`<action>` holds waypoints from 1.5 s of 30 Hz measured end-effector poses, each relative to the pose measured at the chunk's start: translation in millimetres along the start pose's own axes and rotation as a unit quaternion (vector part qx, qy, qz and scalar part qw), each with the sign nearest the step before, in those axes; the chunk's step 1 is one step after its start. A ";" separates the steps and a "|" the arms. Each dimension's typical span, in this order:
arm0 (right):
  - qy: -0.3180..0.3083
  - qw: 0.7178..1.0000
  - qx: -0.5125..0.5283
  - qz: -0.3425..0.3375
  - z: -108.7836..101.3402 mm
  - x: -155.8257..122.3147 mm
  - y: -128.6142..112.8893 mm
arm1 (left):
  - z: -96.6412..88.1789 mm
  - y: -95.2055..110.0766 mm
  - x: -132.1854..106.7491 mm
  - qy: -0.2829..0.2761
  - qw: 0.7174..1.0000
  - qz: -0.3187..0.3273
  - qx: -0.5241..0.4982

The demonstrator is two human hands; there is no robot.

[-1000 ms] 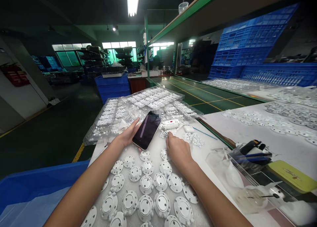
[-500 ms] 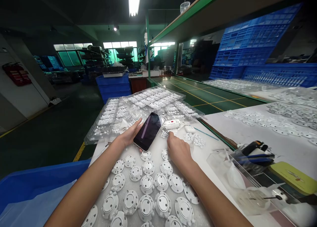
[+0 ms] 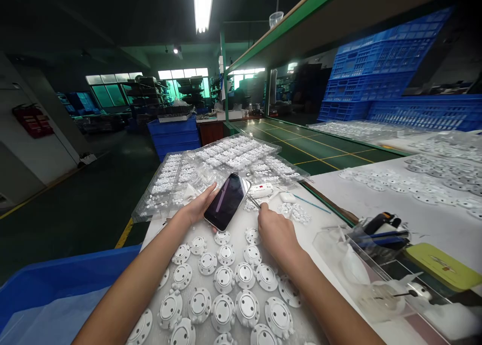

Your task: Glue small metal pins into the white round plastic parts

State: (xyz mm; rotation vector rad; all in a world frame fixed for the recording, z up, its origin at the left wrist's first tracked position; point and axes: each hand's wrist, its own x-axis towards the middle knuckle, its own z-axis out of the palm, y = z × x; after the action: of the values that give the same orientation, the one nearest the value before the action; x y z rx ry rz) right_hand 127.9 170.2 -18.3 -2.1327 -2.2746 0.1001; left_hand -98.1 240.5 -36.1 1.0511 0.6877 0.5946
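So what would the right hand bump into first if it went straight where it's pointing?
Probably the phone. The right hand holds tweezers, and their tips point toward the phone's edge, so they'd likely touch it first. Depth is unclear, though; they might slip underneath.

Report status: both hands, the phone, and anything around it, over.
Left hand holding phone, screen dark. Right hand gripping tweezers, tips near phone's edge, contact unclear. White discs crowded on the near side, close to both hands.
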 end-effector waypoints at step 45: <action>0.355 0.840 0.244 -0.328 11.7 -255.3 156.7 | 338.5 -158.3 -70.2 0.196 0.960 0.085 -0.182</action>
State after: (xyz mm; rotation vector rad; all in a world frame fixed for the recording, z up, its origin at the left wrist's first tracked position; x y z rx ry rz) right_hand 300.0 -74.9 -32.6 -0.8517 -2.0453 -0.1032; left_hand 128.9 -63.9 -54.1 0.6551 0.7981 1.0557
